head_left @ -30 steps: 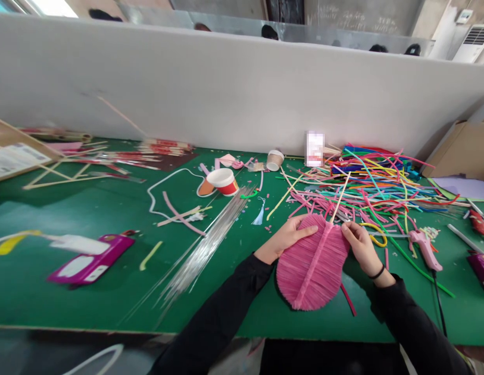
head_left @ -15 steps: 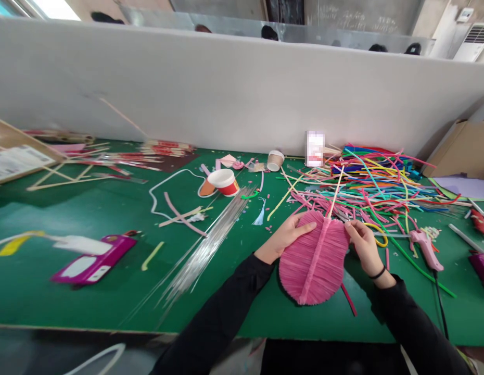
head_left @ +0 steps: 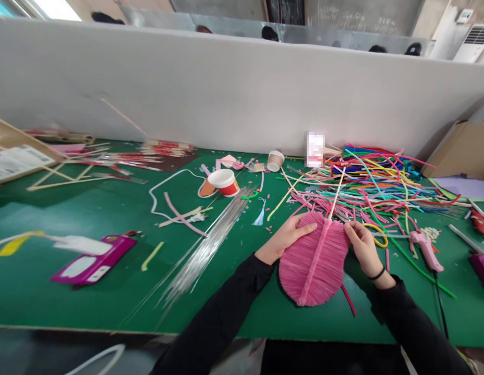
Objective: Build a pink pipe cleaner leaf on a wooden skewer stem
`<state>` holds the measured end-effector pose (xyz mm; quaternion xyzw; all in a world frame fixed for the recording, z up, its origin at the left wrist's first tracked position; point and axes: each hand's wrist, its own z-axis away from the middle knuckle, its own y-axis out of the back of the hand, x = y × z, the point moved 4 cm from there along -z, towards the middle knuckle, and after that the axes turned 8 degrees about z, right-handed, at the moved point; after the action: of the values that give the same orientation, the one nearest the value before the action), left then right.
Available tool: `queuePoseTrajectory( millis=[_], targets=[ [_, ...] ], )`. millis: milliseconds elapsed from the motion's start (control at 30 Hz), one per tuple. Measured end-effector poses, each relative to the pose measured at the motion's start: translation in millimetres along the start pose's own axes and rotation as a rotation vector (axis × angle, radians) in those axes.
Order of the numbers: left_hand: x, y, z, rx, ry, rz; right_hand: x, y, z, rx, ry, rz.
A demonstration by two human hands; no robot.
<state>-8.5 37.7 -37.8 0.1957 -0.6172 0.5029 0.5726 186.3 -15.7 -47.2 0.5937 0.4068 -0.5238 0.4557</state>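
A pink leaf-shaped fan with fine ribs and a raised middle spine is held just over the green table. From its far end a thin wooden stick points away toward the colourful heap. My left hand grips the fan's left edge, thumb on top and the other fingers hidden beneath. On the opposite side, my right hand pinches the upper right edge between thumb and fingers. A dark pink strip lies by the fan's lower right side.
Pipe cleaners are heaped at the back right, near a pink glue gun. Thin metal wires lie left of the fan, with a red-and-white paper cup behind. A purple box sits farther left. A grey partition closes the back.
Hardly anything differs. The fan and its stick have shifted very slightly, and my right fingers have moved a touch along its upper right edge.
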Motion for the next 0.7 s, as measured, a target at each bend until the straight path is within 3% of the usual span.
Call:
queuePoseTrajectory(
  millis=[233, 700],
  targets=[
    [0.3, 3.2, -0.9, 0.005, -0.009, 0.007, 4.2, 1.9, -0.1, 0.031, -0.064, -0.047],
    [-0.4, 3.1, -1.8, 0.038, -0.014, 0.015, 0.5, 1.7, -1.0, 0.019, 0.022, 0.057]
  ],
)
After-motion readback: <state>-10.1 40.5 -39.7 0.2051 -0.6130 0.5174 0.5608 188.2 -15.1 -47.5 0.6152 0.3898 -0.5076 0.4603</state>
